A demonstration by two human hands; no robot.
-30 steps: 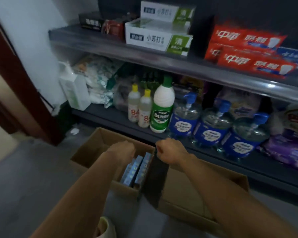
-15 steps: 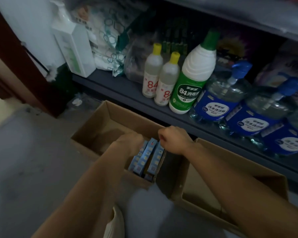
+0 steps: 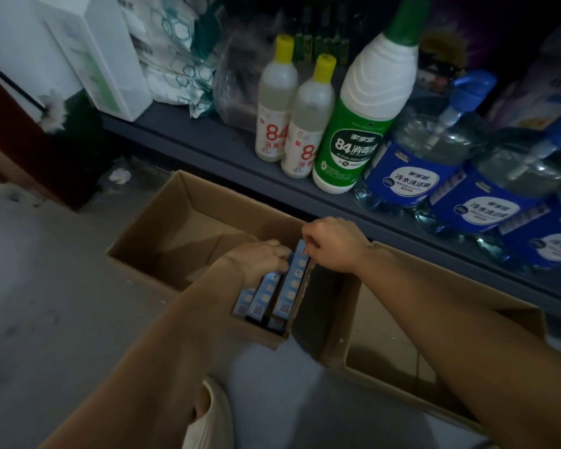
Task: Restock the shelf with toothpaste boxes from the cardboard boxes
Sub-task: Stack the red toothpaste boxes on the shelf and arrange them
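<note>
Reaching into the cardboard box (image 3: pixel 182 202), both hands are curled on toothpaste boxes (image 3: pixel 274 293): left hand (image 3: pixel 259 259) gripping, right hand (image 3: pixel 332 243) pinching one top.

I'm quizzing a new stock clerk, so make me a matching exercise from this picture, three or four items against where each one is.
Things:
1. toothpaste boxes
2. green-capped bottle
3. right hand
4. crumpled white scrap

Places:
A. on the floor under the shelf
B. pinching the tallest box's top end
C. upright in the left carton's right end
D. on the shelf beside two yellow-capped bottles

Pairs: 1-C, 2-D, 3-B, 4-A
</note>
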